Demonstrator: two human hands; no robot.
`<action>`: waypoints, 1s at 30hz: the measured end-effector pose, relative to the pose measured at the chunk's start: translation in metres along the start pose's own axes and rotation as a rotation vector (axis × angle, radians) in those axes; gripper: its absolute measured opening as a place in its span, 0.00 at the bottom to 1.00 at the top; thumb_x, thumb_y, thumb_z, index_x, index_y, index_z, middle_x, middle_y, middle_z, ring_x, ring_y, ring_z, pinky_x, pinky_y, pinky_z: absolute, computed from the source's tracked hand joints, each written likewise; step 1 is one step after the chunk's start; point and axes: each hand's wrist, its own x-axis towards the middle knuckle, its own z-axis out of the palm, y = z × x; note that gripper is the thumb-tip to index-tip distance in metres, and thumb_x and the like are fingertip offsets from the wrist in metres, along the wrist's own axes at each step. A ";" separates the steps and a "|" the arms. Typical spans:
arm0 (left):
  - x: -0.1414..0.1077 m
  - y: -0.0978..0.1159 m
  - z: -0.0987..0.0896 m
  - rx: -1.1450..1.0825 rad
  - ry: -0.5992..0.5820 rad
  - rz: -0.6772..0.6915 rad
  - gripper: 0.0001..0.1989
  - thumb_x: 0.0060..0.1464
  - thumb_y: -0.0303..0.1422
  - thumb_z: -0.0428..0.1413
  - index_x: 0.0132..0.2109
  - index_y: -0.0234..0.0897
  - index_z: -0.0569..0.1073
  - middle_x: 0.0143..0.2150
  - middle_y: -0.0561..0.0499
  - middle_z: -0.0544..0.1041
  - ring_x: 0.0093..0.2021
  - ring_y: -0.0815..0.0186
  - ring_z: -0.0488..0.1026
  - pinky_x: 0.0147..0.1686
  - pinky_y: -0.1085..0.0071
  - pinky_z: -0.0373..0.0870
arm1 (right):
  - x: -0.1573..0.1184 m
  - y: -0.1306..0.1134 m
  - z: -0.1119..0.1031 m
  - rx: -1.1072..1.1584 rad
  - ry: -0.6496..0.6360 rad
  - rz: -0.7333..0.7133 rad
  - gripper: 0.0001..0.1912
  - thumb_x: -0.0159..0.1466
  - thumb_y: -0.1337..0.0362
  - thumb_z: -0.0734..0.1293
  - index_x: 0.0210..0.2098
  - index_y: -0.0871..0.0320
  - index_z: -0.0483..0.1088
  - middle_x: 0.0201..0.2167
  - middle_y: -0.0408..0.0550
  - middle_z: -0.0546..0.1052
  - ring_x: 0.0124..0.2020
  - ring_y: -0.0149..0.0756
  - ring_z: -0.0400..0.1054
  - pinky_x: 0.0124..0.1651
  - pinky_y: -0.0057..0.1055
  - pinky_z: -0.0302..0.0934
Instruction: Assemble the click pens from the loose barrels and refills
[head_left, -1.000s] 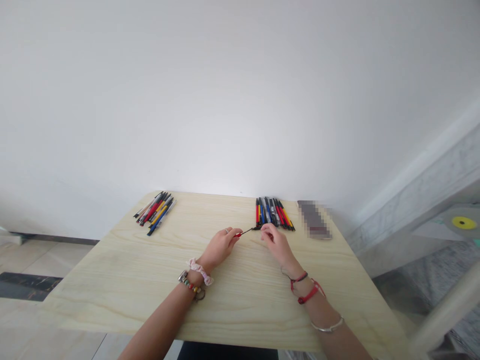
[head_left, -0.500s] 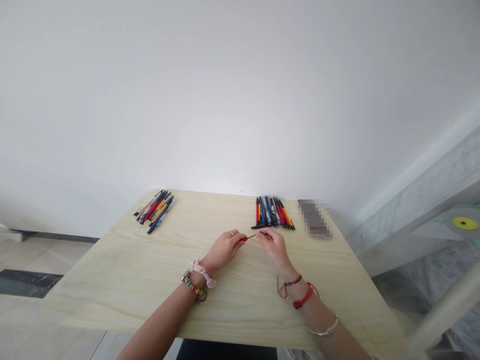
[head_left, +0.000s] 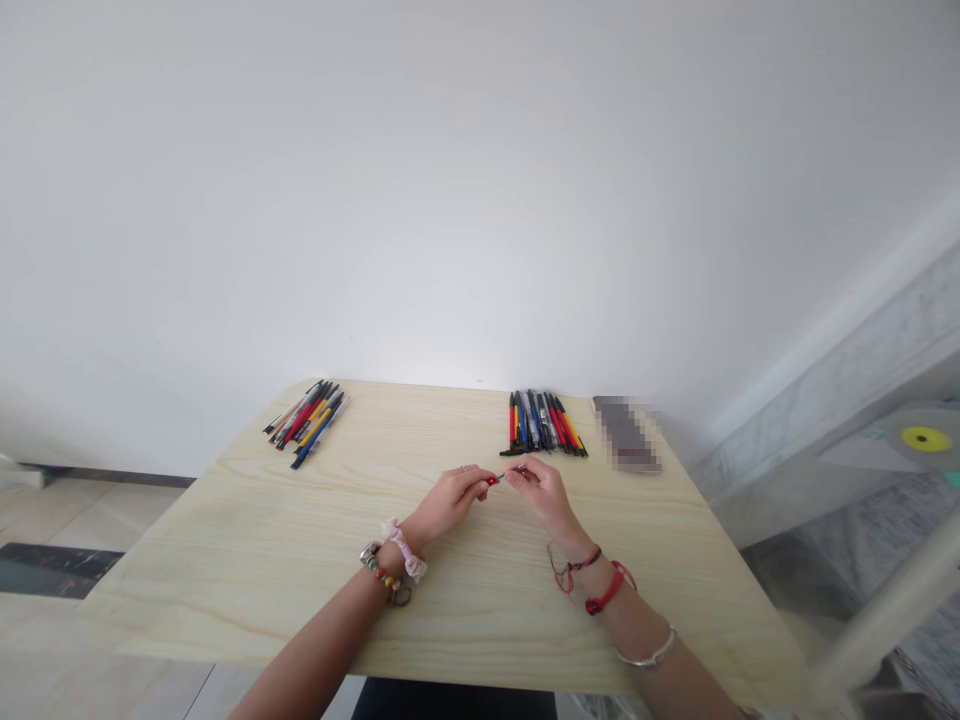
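My left hand (head_left: pixel 446 505) is closed around a red pen barrel (head_left: pixel 492 481), and only its end shows past the fingertips. From that end a thin dark pen refill (head_left: pixel 502 477) reaches across to my right hand (head_left: pixel 546 495), which pinches it between thumb and fingers. Both hands are just above the middle of the table, their fingertips close together. Most of the barrel is hidden in the left palm. How deep the refill sits inside it I cannot tell.
On the wooden table (head_left: pixel 255 570), a row of several pens (head_left: pixel 545 422) lies beyond my right hand. Another bunch of pens (head_left: pixel 309 418) lies at the far left. A blurred-out dark flat object (head_left: pixel 628 436) rests at the right. A white wall (head_left: pixel 465 200) stands behind.
My right hand has moved a little left toward the red barrel, and less of the refill shows between the hands. The left hand has barely moved.
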 end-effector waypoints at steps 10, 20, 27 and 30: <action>0.001 0.004 -0.003 -0.133 0.097 -0.034 0.15 0.56 0.34 0.39 0.43 0.33 0.67 0.25 0.53 0.67 0.28 0.71 0.65 0.33 0.75 0.62 | 0.007 0.003 -0.007 0.267 0.182 0.080 0.09 0.48 0.62 0.68 0.28 0.57 0.66 0.22 0.41 0.71 0.20 0.26 0.58 0.22 0.24 0.52; 0.001 0.001 -0.001 -0.042 0.078 -0.032 0.15 0.57 0.33 0.39 0.45 0.34 0.66 0.26 0.53 0.68 0.28 0.71 0.65 0.33 0.75 0.62 | 0.009 0.002 -0.010 0.478 0.182 0.214 0.11 0.44 0.64 0.70 0.28 0.58 0.69 0.23 0.43 0.73 0.22 0.26 0.59 0.25 0.25 0.52; 0.001 -0.002 0.001 0.248 -0.007 0.019 0.15 0.57 0.32 0.39 0.49 0.38 0.63 0.34 0.49 0.71 0.33 0.68 0.67 0.35 0.73 0.63 | 0.005 -0.001 0.000 0.528 0.089 0.280 0.09 0.42 0.64 0.71 0.24 0.59 0.70 0.18 0.39 0.67 0.19 0.23 0.57 0.23 0.24 0.51; 0.001 -0.012 -0.002 0.481 0.021 -0.029 0.14 0.57 0.32 0.41 0.48 0.38 0.64 0.35 0.47 0.71 0.36 0.65 0.68 0.37 0.69 0.63 | 0.009 0.001 -0.009 0.550 0.256 0.240 0.10 0.43 0.62 0.71 0.24 0.59 0.69 0.18 0.38 0.66 0.20 0.24 0.58 0.23 0.23 0.52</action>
